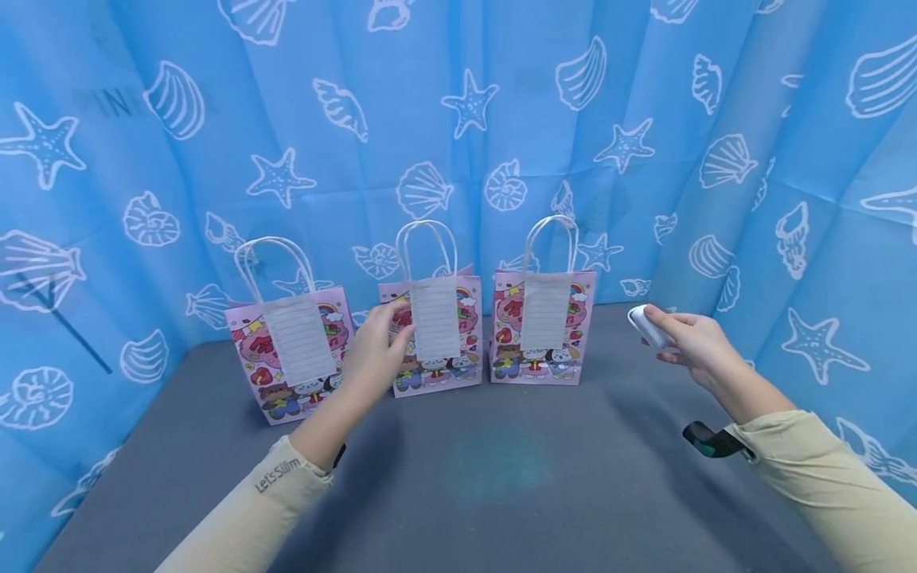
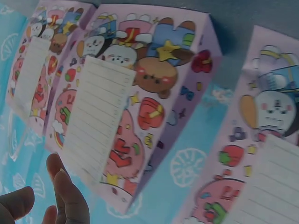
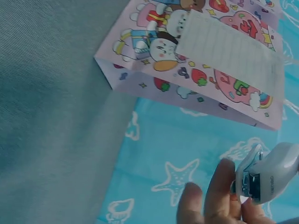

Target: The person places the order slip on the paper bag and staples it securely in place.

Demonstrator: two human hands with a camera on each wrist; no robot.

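Observation:
Three pink cartoon gift bags stand in a row: the left bag [image 1: 258, 350], the middle bag [image 1: 469, 338] and the right bag [image 1: 509, 318]. Each has white twisted handles and a lined paper sheet [image 1: 437, 318] on its front. My left hand [image 1: 376, 342] is raised before the middle bag, near its sheet's left edge, thumb and fingers apart with nothing between them. In the left wrist view its fingers [image 2: 70, 196] show below the bag. To the right of the right bag, my right hand [image 1: 691, 342] holds a small white stapler [image 3: 268, 175] above the table, its metal end showing.
The grey table [image 1: 501, 493] carries the bags near its back edge. Behind and beside them hangs a blue curtain [image 1: 473, 159] printed with white shells and starfish. A dark strap [image 1: 709, 440] sticks out from the right sleeve.

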